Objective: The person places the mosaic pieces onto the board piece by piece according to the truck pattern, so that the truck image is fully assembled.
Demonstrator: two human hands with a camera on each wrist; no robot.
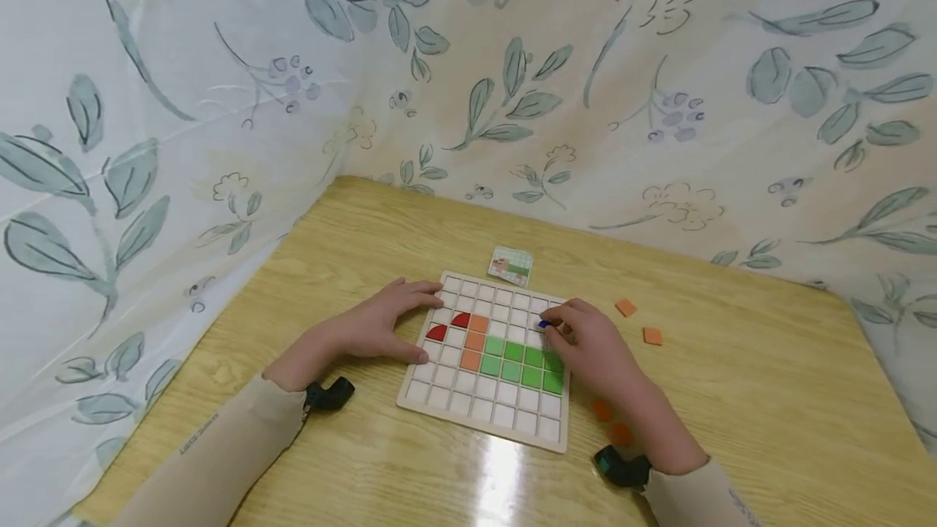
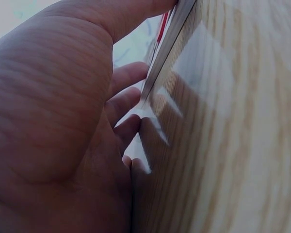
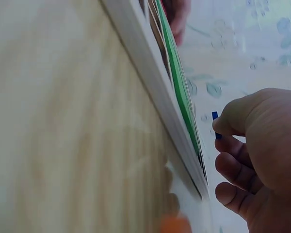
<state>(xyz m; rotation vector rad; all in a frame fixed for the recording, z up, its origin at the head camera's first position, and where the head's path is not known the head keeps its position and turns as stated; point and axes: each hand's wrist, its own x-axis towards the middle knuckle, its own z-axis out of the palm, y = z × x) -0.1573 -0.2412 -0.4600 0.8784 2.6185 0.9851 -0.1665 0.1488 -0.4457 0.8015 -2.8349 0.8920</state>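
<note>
A pale wooden grid board (image 1: 463, 403) lies flat on the table. My left hand (image 1: 381, 320) rests at its left side, thumb and fingers spread apart along the edge. Over the right part of the board, my right hand (image 1: 589, 344) pinches a small blue tile (image 3: 216, 125) between thumb and finger, raised above the board in the right wrist view. Set in the grid are two red quarter-round tiles (image 1: 461, 320), a column of orange tiles (image 1: 474, 341), light green tiles (image 1: 491, 365) and darker green tiles (image 1: 533, 375). The right hand partly covers the darker green ones.
A small picture card (image 1: 510, 266) lies beyond the board's far edge. Loose orange tiles lie to the right, some farther back (image 1: 652, 336) and others near the right forearm (image 1: 620, 434). Flower-patterned cloth (image 1: 512, 88) hangs behind the wooden table (image 1: 351, 462) and along its left.
</note>
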